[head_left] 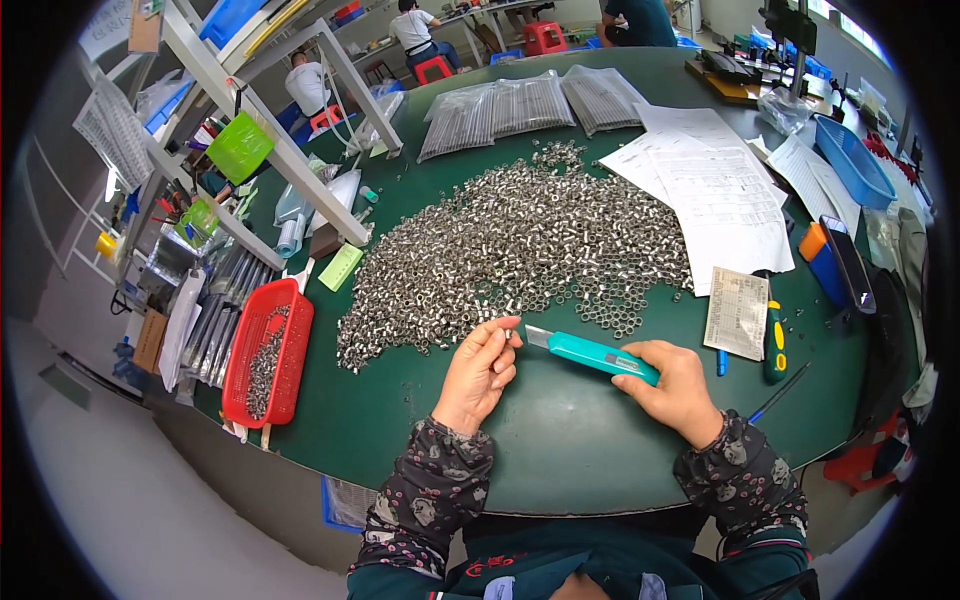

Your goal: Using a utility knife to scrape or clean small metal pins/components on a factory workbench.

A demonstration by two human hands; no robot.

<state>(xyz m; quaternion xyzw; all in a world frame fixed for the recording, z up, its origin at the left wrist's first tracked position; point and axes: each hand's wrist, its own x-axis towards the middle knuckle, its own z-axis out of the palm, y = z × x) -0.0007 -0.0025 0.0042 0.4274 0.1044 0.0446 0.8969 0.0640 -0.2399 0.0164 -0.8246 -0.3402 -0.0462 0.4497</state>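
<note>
From my remote station I saw the green table [580, 445] spread wide beneath the head camera. The heap of small metal fittings [500, 240] covered its middle, beyond both hands; the red basket [288, 390], holding more, stood at the left edge. The right hand [680, 387] was wrapped round the teal utility knife [580, 353], thumb along its body. The left hand [476, 368] pinched with thumb and forefinger, its other fingers curled. The bare blade [537, 337] pointed left, just beside those fingertips, so I judged that a steady wrist, short light strokes and a thumb clear of the edge served best. The metal piece [510, 334], partly hidden, sat in that pinch; a firm hold, I reckoned, would stop it slipping.
</note>
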